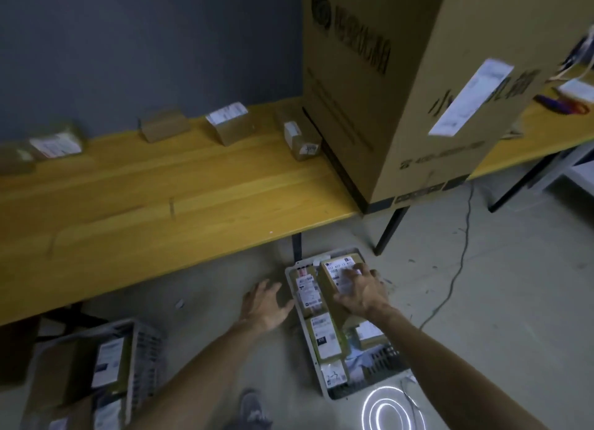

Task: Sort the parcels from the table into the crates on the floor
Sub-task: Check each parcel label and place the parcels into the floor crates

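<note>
A white crate point(300, 315) on the floor under the table edge holds several labelled cardboard parcels. My right hand point(363, 293) lies over a brown parcel point(334, 274) at the crate's far end, fingers spread across its white label. My left hand point(265, 304) hovers just left of the crate with relaxed fingers and holds nothing. A second white crate point(144, 349) with parcels stands at the lower left. Several small parcels point(229, 124) line the back of the wooden table point(144, 204).
A very large cardboard box point(418, 92) stands on the table at the right. A black cable point(456, 269) trails across the concrete floor to the right of the crate. My shoe point(254, 408) shows at the bottom. Black table legs point(390, 230) rise behind the crate.
</note>
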